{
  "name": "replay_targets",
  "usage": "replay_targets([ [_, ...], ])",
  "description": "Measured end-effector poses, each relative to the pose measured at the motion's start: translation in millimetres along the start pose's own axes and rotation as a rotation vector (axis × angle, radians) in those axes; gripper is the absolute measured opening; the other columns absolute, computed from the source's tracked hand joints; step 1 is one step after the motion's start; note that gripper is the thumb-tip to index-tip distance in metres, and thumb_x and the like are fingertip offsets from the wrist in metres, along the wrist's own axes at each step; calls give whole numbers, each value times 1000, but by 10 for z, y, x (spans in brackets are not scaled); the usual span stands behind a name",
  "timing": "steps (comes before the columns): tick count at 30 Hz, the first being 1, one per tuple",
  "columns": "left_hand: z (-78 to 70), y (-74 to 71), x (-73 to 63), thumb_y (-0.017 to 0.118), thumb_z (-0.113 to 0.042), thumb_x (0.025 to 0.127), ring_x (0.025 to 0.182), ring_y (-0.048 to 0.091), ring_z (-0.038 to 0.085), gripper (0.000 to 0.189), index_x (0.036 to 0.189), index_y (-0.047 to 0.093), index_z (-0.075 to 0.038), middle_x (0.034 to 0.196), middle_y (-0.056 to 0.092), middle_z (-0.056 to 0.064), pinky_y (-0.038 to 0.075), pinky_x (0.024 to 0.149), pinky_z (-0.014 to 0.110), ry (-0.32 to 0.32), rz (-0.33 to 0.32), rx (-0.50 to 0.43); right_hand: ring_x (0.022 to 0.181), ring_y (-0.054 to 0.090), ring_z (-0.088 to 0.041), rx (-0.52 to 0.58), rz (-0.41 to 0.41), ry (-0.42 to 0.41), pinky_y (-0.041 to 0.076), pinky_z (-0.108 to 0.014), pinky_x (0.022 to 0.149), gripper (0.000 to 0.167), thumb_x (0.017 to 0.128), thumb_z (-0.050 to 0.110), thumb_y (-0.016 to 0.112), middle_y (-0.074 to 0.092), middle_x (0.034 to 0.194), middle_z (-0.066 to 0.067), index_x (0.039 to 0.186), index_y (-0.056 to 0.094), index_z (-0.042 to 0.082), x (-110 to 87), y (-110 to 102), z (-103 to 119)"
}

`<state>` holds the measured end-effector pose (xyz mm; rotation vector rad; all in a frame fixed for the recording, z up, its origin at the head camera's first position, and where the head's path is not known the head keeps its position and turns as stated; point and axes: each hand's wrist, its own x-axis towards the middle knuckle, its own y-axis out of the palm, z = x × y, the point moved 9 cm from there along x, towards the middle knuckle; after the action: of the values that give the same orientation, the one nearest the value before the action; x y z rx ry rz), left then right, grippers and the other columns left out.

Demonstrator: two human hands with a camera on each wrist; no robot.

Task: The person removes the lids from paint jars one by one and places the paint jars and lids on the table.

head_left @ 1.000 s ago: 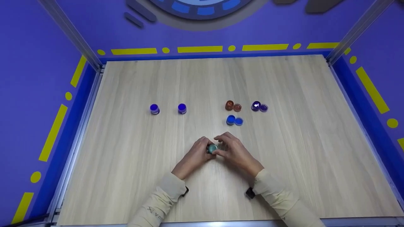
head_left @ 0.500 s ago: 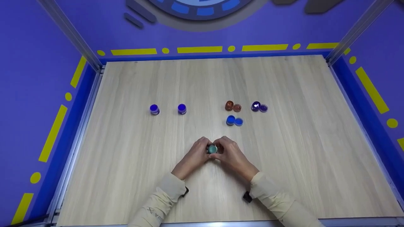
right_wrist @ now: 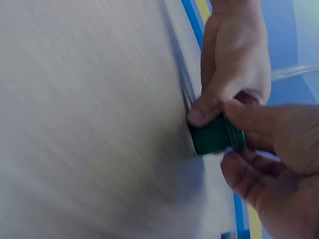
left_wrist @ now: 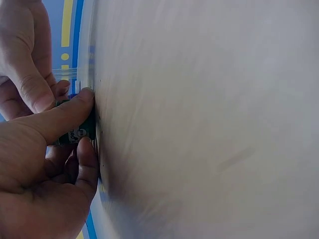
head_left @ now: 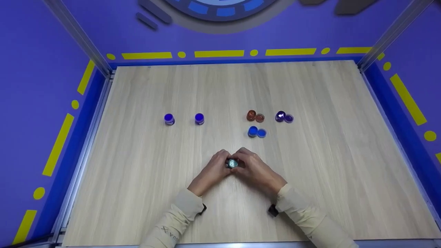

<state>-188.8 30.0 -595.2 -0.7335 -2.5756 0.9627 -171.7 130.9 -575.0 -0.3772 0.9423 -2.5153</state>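
Close to the table's front, my left hand [head_left: 214, 169] holds a small green paint jar [right_wrist: 210, 137] around its body, with thumb and fingers on opposite sides. In the right wrist view the jar's base is at or very near the tabletop. My right hand [head_left: 254, 168] has its thumb and fingers around the jar's lid [right_wrist: 236, 135]. Seen from the head, the pale green top [head_left: 233, 163] shows between both hands. A white printed label [left_wrist: 77, 134] is partly visible in the left wrist view. Some fingertips are hidden behind the jar.
Beyond the hands stand an open blue jar [head_left: 253, 131], an open brown jar [head_left: 251, 115] and an open dark purple jar [head_left: 280, 116], each with its lid alongside. Two capped violet-blue jars [head_left: 199, 119] stand further left. Purple walls [head_left: 220, 41] enclose the wooden table [head_left: 137, 193].
My right hand's fingers, spread at the jar's right side a second ago, have come in around the lid. The jar's top now shows a bright glint. My left hand has stayed in place.
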Motion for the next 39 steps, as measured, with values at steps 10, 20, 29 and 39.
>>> replay_targets([
  [10, -3, 2, 9, 86, -8, 82, 88, 54, 18, 31, 100, 62, 1, 95, 60, 10, 48, 81, 35, 0, -2, -5, 113, 61, -16, -122, 54, -161, 51, -37, 97, 37, 95, 11, 75, 64, 121, -3, 131, 69, 7, -17, -50, 20],
  [20, -21, -1, -14, 80, -4, 87, 94, 57, 23, 25, 102, 61, -2, 100, 61, 8, 48, 87, 36, 38, -14, -17, 87, 62, -24, -47, -214, 10, 53, -36, 74, 43, 87, 28, 85, 65, 101, -9, 114, 67, -1, -91, -129, -38],
  [29, -29, -14, -14, 81, -6, 85, 92, 57, 25, 27, 101, 61, 2, 98, 62, 13, 48, 86, 39, 57, -38, -30, 93, 62, -13, -82, -164, 130, 56, -36, 82, 39, 86, 28, 85, 66, 103, -5, 113, 70, 4, -92, -1, -41],
  [39, -29, -14, -2, 81, -4, 83, 90, 55, 24, 27, 99, 60, 2, 97, 61, 13, 47, 84, 40, 44, -21, -11, 92, 63, -15, -173, -117, 26, 56, -36, 82, 37, 93, 29, 79, 64, 105, -5, 113, 70, 0, -62, -2, 21],
])
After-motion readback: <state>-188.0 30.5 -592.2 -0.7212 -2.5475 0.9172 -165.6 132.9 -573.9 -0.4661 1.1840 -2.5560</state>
